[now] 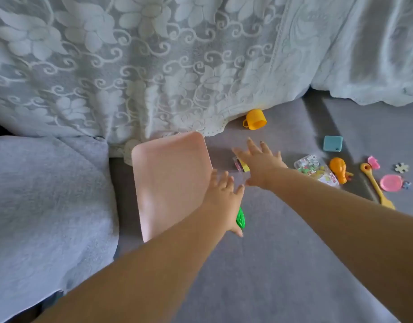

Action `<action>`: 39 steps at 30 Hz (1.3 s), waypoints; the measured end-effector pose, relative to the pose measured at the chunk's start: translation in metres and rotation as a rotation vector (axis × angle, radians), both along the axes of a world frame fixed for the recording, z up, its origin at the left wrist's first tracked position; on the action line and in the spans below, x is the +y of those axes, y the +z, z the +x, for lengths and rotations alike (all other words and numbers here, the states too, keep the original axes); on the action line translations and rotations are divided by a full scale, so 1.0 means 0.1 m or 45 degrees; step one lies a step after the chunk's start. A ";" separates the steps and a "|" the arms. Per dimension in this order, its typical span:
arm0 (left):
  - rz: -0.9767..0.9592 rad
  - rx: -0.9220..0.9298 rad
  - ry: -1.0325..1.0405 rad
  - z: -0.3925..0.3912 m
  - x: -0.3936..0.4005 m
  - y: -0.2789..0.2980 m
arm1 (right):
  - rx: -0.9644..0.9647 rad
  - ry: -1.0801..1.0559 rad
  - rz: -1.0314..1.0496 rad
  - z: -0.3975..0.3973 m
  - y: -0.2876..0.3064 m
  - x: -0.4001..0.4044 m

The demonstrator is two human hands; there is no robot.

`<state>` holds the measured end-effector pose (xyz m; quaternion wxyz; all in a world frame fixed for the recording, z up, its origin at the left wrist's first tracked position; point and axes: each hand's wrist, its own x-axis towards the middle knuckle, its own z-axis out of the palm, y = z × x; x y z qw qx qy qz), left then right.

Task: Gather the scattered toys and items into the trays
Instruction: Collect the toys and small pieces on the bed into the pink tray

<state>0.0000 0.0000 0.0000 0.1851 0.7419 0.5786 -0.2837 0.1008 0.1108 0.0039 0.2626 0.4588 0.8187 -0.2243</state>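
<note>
Reaching with fingers spread, the right hand (259, 163) hovers over a small packet (241, 164) beside the empty pink tray (168, 180), while the open left hand (224, 197) steadies the tray's edge.

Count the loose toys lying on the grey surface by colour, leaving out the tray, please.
Yellow or orange: 3, cup, chicken-like toy, spoon
Pink: 2, small plate, small piece
Blue: 1, square block
Green: 1, toy under the left hand
Clear multicoloured packets: 2
White puzzle piece: 1
Total: 10
</note>
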 end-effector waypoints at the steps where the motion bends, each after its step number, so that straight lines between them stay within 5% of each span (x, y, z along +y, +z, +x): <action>1: -0.074 0.061 -0.080 0.06 -0.02 -0.03 | -0.018 0.026 -0.007 0.01 -0.06 -0.02; 8: 0.023 0.018 -0.089 0.28 -0.10 -0.30 | 0.094 -0.005 0.174 0.03 -0.40 -0.13; 17: 0.541 -0.458 0.048 -0.11 0.21 -0.22 | 0.151 -0.485 0.013 0.11 -0.27 -0.14; 21: 0.561 -0.761 0.469 -0.56 0.24 0.13 | 0.563 -0.772 0.009 -0.18 0.12 0.02; 24: 0.687 -0.725 0.862 -0.93 0.11 0.23 | 0.834 -0.826 -0.193 -0.51 0.35 0.03; 27: 0.647 -0.580 1.061 -1.27 -0.03 0.19 | 0.843 -0.732 -0.347 -0.87 0.40 -0.04; 32: 0.601 -0.165 0.917 -1.60 -0.31 0.00 | 0.253 -0.491 0.022 -1.15 0.25 -0.20; 39: 0.468 -0.192 0.838 -1.74 -0.58 -0.10 | -0.083 -0.380 0.062 -1.10 -0.01 -0.41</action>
